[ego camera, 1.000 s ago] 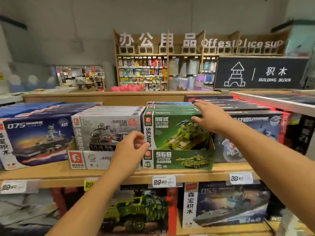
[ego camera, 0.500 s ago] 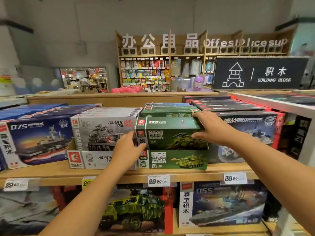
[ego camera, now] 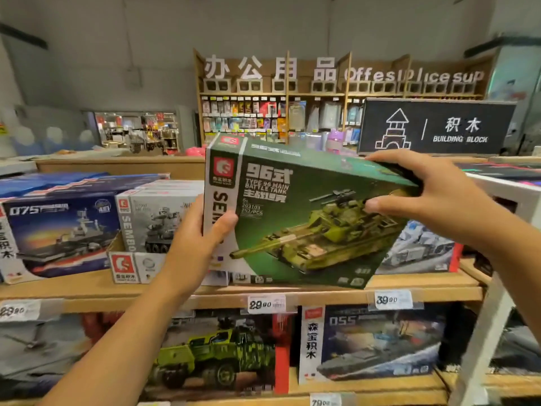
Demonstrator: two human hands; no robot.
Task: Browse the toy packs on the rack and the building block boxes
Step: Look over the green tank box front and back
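Gripping the glossy green cardboard tank box (ego camera: 307, 218) at both side edges, left hand (ego camera: 199, 238) and right hand (ego camera: 430, 200) hold it tilted, clear above the wooden shelf (ego camera: 87, 288).

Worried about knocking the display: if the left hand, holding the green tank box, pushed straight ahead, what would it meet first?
Probably the grey box on the shelf, right behind the left hand gripping the green tank box; depth is unclear.

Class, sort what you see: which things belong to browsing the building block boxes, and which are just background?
Part of the job:
- green cardboard tank box, in the grip of left hand and right hand
- blue warship box
- grey vehicle box

Background:
- black "Building Block" sign
- white price tag
- far wooden office supplies shelf
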